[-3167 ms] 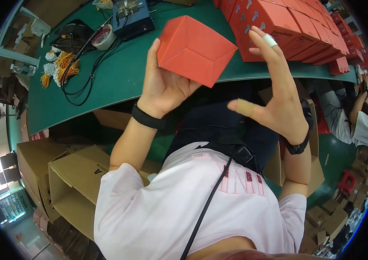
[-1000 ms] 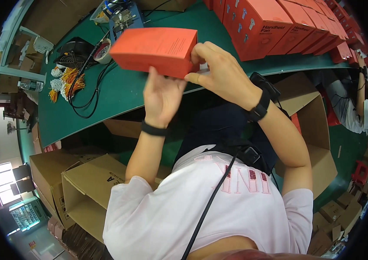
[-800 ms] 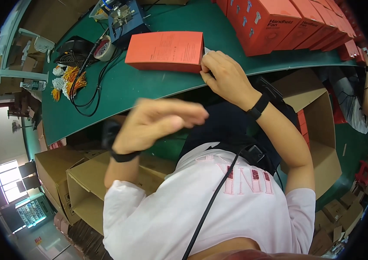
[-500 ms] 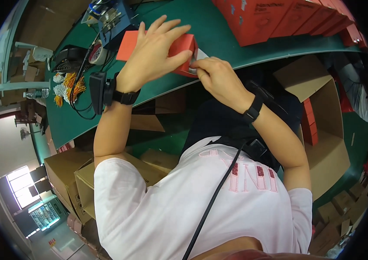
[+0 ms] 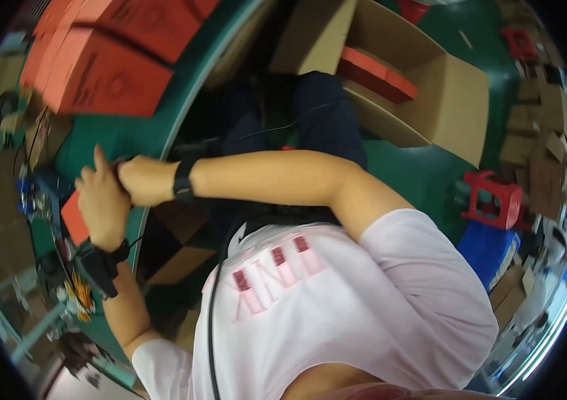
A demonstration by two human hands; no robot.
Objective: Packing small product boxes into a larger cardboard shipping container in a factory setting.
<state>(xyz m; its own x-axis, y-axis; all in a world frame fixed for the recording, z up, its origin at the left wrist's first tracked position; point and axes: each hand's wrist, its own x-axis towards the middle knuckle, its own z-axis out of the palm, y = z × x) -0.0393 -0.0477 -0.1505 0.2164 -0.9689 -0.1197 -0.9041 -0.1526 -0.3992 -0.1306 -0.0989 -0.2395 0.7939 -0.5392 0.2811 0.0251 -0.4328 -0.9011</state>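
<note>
The box [image 5: 74, 217], red, lies at the table [image 5: 97, 137], near its edge and largely covered by the left hand [image 5: 105, 207]. The left hand is laid across the box, back uppermost; its index finger is straight and points away from the body, while the other fingers are bent. Whether they grip the box or merely rest on it cannot be told. The right hand [image 5: 147, 181] comes in from the right, just beside the left, at the box's near end; its fingers are hidden behind the left hand, so their spread and hold cannot be told. Both wrists carry black bands, the left with a black device [image 5: 98, 267].

Beyond the hands, a stack [image 5: 107, 77] of red boxes stands on the table. Orange wires [image 5: 82, 293] lie left of the left forearm. To the right, apart from the table, an open carton [image 5: 460, 107] contains further red boxes [image 5: 380, 75]. A red stool [image 5: 493, 200] stands on the green floor [image 5: 403, 173], near a blue object [image 5: 487, 250]. Parts of the view are blurred.
</note>
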